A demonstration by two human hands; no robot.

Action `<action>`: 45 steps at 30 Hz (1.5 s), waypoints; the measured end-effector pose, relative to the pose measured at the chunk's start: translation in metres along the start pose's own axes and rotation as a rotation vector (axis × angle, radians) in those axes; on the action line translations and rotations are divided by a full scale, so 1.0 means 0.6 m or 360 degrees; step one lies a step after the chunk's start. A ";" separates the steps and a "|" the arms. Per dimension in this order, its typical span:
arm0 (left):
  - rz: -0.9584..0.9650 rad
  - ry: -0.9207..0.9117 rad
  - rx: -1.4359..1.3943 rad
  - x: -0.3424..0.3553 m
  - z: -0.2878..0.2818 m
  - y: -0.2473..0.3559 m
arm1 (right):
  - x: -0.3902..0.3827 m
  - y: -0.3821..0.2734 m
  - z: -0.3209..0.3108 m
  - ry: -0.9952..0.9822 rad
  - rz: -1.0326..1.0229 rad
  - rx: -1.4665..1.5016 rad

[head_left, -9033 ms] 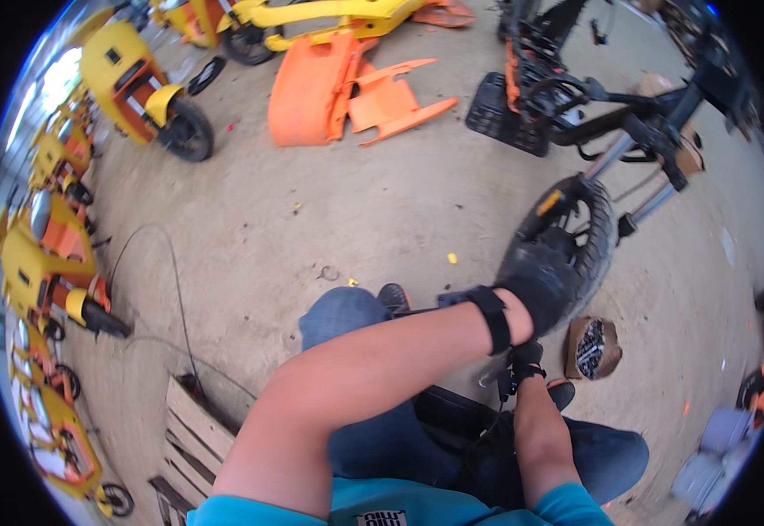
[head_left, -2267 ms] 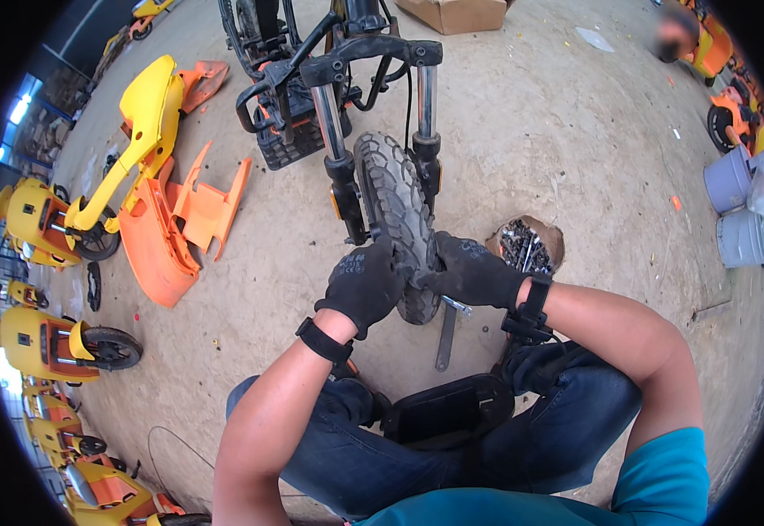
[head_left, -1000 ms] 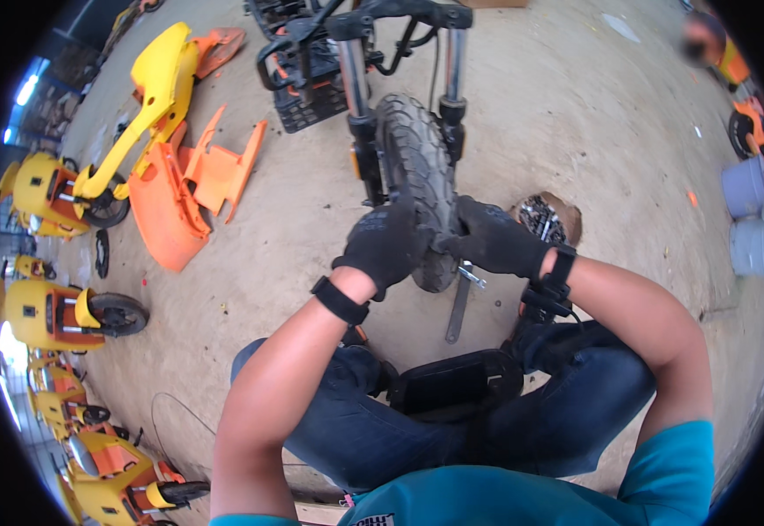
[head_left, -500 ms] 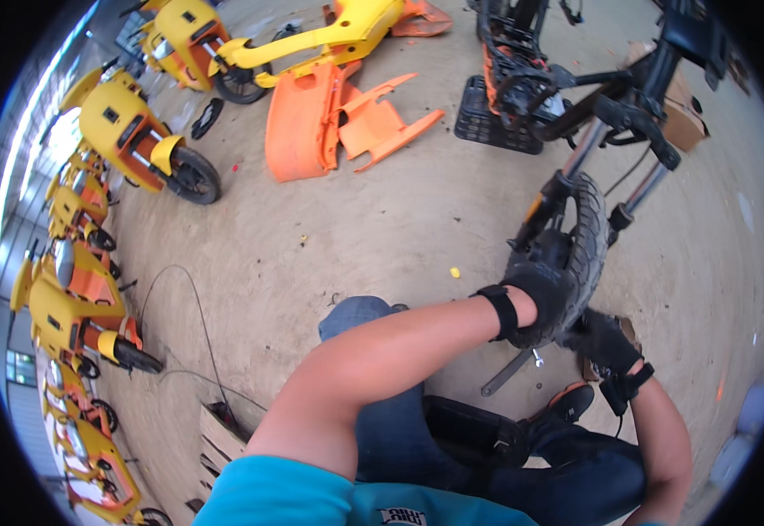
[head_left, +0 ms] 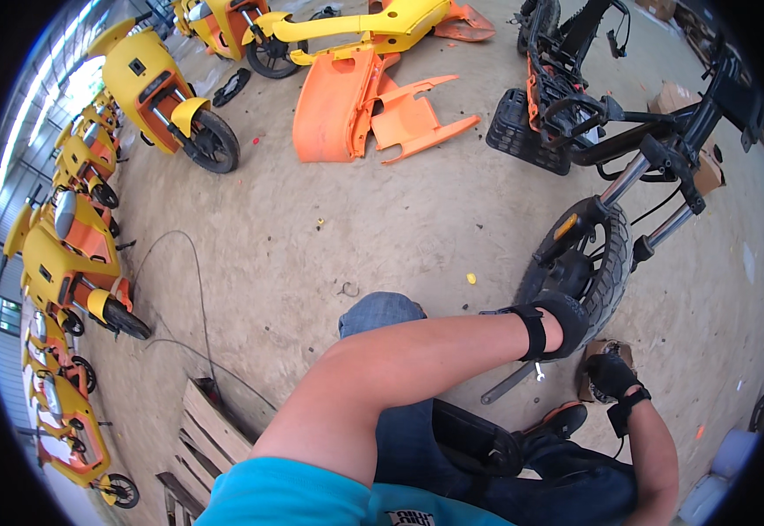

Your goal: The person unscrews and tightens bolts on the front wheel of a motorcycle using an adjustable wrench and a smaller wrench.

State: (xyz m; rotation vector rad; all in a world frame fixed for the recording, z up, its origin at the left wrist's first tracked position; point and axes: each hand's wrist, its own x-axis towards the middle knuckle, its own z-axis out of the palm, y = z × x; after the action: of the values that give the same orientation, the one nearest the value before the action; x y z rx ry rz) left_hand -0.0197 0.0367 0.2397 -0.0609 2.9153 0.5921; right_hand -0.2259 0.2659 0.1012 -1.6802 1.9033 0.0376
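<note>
My left hand (head_left: 566,326), in a black glove, is at the near lower edge of the front wheel (head_left: 614,276) of a stripped scooter frame (head_left: 636,131). Its fingers are hidden behind the back of the hand and the tyre. My right hand (head_left: 611,375), also gloved in black, reaches down into a small cardboard box (head_left: 625,352) beside the wheel; its fingertips are out of sight in there. On the floor under my left wrist lies a dark flat bar tool (head_left: 506,384), with the silver end of a wrench (head_left: 540,373) next to it.
Orange body panels (head_left: 336,110) and a yellow scooter body part (head_left: 391,31) lie ahead. Yellow scooters (head_left: 150,88) line the left side. A wooden pallet (head_left: 211,421) and a thin cable (head_left: 202,289) are at lower left. Grey-blue containers (head_left: 732,456) stand at right.
My right hand has left the wheel's edge and gone into the cardboard box. My left hand has slid lower along the tyre, and my view has shifted.
</note>
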 end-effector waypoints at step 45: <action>0.0363 0.0289 0.0228 0.075 0.150 -0.050 | 0.009 -0.044 -0.032 0.0051 0.0129 0.0024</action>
State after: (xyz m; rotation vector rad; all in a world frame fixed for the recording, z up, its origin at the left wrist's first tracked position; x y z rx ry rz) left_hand -0.0479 0.0438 0.1388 0.2514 3.1580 0.4277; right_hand -0.2097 0.2484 0.1240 -1.6023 1.9898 0.0282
